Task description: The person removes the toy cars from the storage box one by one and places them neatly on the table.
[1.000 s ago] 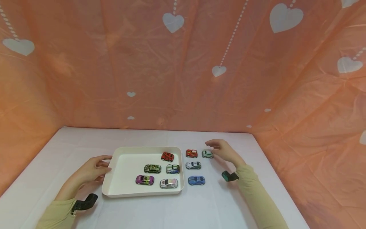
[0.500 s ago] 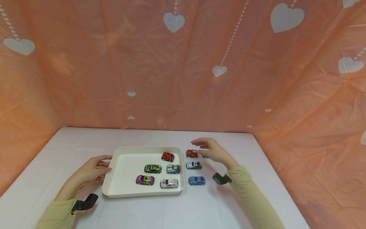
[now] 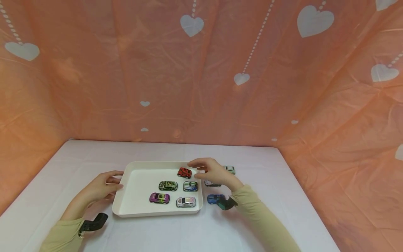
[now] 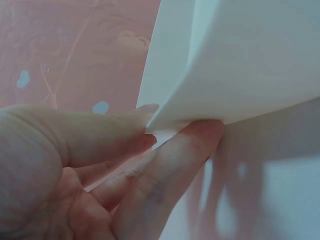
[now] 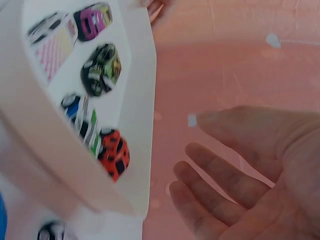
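Observation:
My left hand (image 3: 98, 188) pinches the left edge of a white tray (image 3: 136, 182); in the left wrist view the thumb lies at the rim and a finger presses under it. My right hand (image 3: 215, 173) is over the tray's right rim, fingers apart and holding nothing. Nearest it, inside the tray, is a red toy car with black spots (image 3: 184, 172). Also in the tray are a camouflage car (image 3: 168, 185), a blue, white and green car (image 3: 190, 186), a purple car (image 3: 159, 198) and a white car with a pink pattern (image 3: 186, 202).
Right of the tray on the white table (image 3: 245, 227) are a blue car (image 3: 214, 199), a white-and-dark car (image 3: 212, 183) and a pale green car (image 3: 230, 169), some partly covered by my right hand and wrist camera. Orange cloth (image 3: 163, 70) surrounds the table.
My right hand has moved left, from beside the pale green car to the tray's right rim. The red-and-yellow car is now mostly hidden behind it. My left hand and the cars have stayed put.

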A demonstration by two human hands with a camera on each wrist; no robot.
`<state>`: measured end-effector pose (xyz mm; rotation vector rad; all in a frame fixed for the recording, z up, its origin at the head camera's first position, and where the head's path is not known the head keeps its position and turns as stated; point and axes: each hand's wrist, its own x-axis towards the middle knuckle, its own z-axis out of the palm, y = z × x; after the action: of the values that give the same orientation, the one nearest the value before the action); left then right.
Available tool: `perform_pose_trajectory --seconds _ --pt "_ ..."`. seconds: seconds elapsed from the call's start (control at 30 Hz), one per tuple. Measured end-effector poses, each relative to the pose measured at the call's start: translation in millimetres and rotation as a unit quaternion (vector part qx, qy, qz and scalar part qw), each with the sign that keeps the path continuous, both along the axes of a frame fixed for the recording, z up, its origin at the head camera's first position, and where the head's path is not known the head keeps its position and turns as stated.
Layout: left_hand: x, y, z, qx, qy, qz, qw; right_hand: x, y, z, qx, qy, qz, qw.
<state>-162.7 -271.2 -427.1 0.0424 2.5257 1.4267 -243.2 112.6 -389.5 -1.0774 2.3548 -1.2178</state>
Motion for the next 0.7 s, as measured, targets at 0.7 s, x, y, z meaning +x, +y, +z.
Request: perform_pose_trajectory --seconds 0.7 --pt "-0.8 -1.5 -1.1 0.008 -0.004 0.0 1.0 3.5 -47.5 -13.0 -0.012 -0.025 0.072 0.997"
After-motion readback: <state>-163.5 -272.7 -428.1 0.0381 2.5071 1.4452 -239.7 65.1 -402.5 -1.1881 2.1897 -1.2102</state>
